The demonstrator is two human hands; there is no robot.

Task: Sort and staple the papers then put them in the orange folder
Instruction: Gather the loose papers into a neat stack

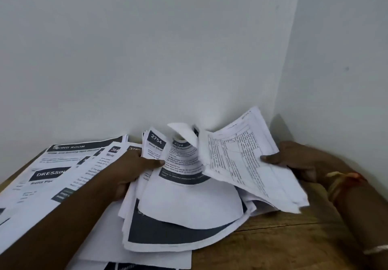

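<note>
A thick, curling bundle of printed papers (184, 202) with dark header bars lies in the middle of the wooden table. My left hand (134, 169) grips its left side, thumb pressed on the sheet numbered 2748. My right hand (300, 160) holds a separate sheaf of table-printed sheets (247, 160), lifted and tilted over the bundle's right edge. More printed pages (52, 175), headed "LIVING ROOM" and "DRESSING", are spread flat at the left. No orange folder or stapler is in view.
The wooden table (283, 240) sits in a corner between two white walls (168, 49). Loose sheets (130, 263) reach the near edge at the bottom. Threads and a bangle are on my right wrist (344, 181).
</note>
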